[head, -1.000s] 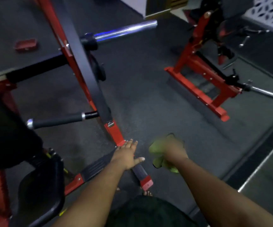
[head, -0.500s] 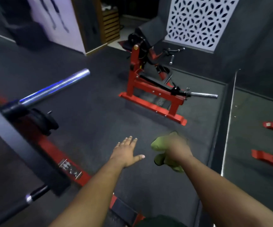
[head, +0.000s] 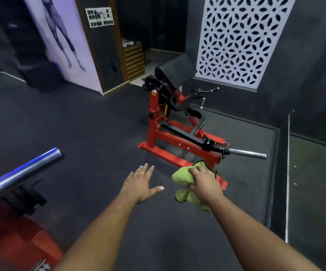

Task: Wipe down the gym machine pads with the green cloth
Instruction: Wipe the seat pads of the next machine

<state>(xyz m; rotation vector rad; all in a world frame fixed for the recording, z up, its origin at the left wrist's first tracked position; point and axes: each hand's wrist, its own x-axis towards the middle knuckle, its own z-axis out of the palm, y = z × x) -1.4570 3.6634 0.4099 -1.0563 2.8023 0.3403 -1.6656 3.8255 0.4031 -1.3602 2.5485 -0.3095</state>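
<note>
My right hand (head: 203, 182) grips a crumpled green cloth (head: 183, 177), held in the air over the dark floor. My left hand (head: 140, 182) is stretched out flat beside it, fingers apart, holding nothing. Ahead stands a red gym machine (head: 179, 141) with a slanted black pad (head: 172, 72) at its top and a smaller black pad (head: 196, 116) lower down. Both hands are well short of those pads; the cloth overlaps the machine's red base only in the picture.
A chrome bar (head: 21, 173) on a red and black machine (head: 17, 231) juts in from the left. The red machine's chrome weight peg (head: 246, 153) sticks out right. A mirror wall (head: 314, 182) stands right, a white lattice panel (head: 240, 40) behind, a doorway (head: 138, 45) at back.
My view has swung up and away from the left machine toward the red machine ahead, which now looks closer. Both hands keep the same pose, cloth still gripped.
</note>
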